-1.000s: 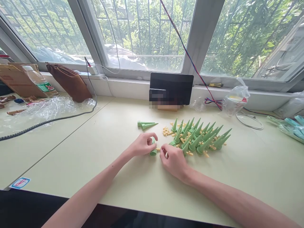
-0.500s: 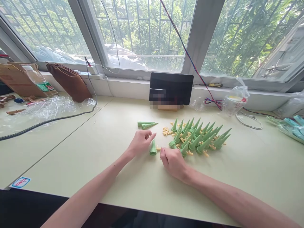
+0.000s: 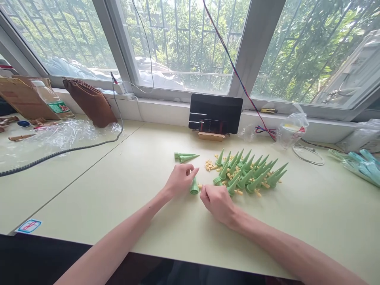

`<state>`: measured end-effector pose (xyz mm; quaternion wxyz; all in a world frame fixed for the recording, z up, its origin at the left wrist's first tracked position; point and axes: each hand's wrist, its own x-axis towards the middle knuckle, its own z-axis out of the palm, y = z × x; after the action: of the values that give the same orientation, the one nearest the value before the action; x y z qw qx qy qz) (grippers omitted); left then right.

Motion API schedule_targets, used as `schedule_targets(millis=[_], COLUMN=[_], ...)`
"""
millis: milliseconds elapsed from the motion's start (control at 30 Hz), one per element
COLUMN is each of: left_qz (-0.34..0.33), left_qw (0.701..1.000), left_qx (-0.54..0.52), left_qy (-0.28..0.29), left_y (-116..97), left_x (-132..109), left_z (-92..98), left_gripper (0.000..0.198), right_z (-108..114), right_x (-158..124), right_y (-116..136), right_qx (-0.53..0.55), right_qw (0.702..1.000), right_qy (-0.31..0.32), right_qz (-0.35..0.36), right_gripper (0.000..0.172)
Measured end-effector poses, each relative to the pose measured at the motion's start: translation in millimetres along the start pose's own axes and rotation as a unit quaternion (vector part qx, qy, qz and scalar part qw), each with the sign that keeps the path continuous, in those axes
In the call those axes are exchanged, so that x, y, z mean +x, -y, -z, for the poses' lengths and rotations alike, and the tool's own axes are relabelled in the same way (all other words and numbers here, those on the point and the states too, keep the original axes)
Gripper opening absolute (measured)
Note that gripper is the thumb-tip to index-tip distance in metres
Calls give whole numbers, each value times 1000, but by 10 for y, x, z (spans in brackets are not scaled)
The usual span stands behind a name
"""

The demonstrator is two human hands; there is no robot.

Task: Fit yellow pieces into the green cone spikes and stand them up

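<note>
My left hand (image 3: 181, 178) is closed on a green cone (image 3: 194, 187), whose ribbed open end faces me. Beside it my right hand (image 3: 218, 200) is closed, its fingertips at a small yellow valve (image 3: 200, 186) that touches or nearly touches the cone's side. Beyond my left hand lie two loose green cones (image 3: 188, 158), tips to the right. Right of them is a little pile of yellow valves (image 3: 210, 165). Several green cones with yellow valves (image 3: 245, 180) stand in rows just past my right hand.
A black tablet (image 3: 215, 113) leans at the back behind a phone on a wooden stand (image 3: 211, 136). A brown pouch (image 3: 90, 103), a bottle (image 3: 55, 103) and clear plastic wrap are at the left. At the right are a bagged cup (image 3: 291, 130), a white cable and blue-green items.
My left hand and the cone have shifted slightly right, closer to my right hand. The whole view has also moved a little.
</note>
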<state>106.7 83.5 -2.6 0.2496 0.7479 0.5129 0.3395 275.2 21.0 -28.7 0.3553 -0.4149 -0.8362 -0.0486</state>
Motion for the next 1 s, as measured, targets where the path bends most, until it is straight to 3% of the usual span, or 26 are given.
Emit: schedule_targets(millis=[133, 333, 400, 667, 1000], left_qz=[-3, 8, 12, 19, 14], left_qw=[1000, 999, 999, 998, 999], left_qx=[0, 6, 5, -1, -8], left_qy=[-8, -42, -52, -53, -42], left_y=[-11, -12, -9, -22, -30], left_x=[1, 17, 22, 16, 1], left_z=[7, 31, 39, 36, 19], left_gripper=[45, 45, 46, 43, 41], right_z=[104, 189, 174, 31, -44], right_x=[250, 691, 781, 914, 884], right_y=[68, 56, 21, -130, -176], right_qx=[-101, -175, -188, -194, -189], right_qw=[988, 940, 919, 899, 894], right_qy=[110, 253, 290, 316, 331], right_qz=[-37, -148, -188, -231, -236], right_gripper=[43, 16, 22, 28, 26])
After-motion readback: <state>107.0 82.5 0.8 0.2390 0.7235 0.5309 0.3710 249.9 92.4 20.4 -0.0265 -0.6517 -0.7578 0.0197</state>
